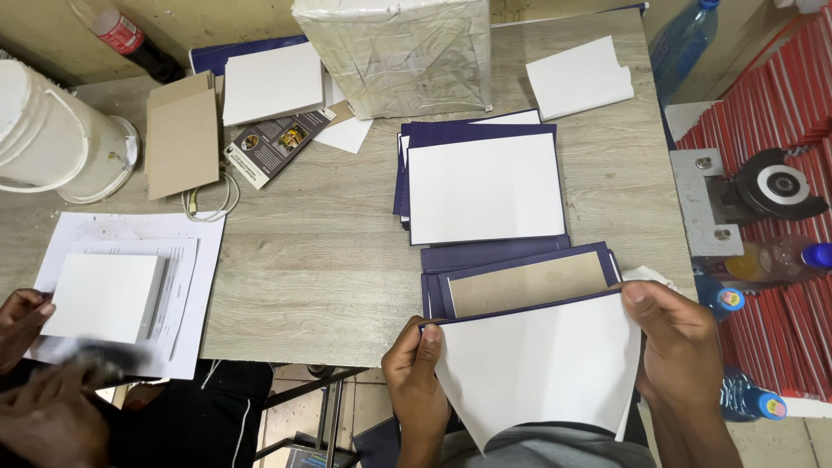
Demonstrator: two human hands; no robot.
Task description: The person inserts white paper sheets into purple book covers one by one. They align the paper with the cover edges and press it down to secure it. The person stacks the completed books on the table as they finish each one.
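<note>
Pale wood-grain tabletop fills the scene; tiled floor shows beneath its near edge; far wall yellowish.

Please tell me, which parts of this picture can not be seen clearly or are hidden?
- Head view: the lower part of the white sheet, held by the left hand and right hand, is hidden by the person's own body at the bottom edge.
- Head view: the thing under a co-worker's hands at the left is blurred by motion.
- Head view: the booklet print is too small to read.
- Head view: the wrapped box is cut off by the top edge.
</note>
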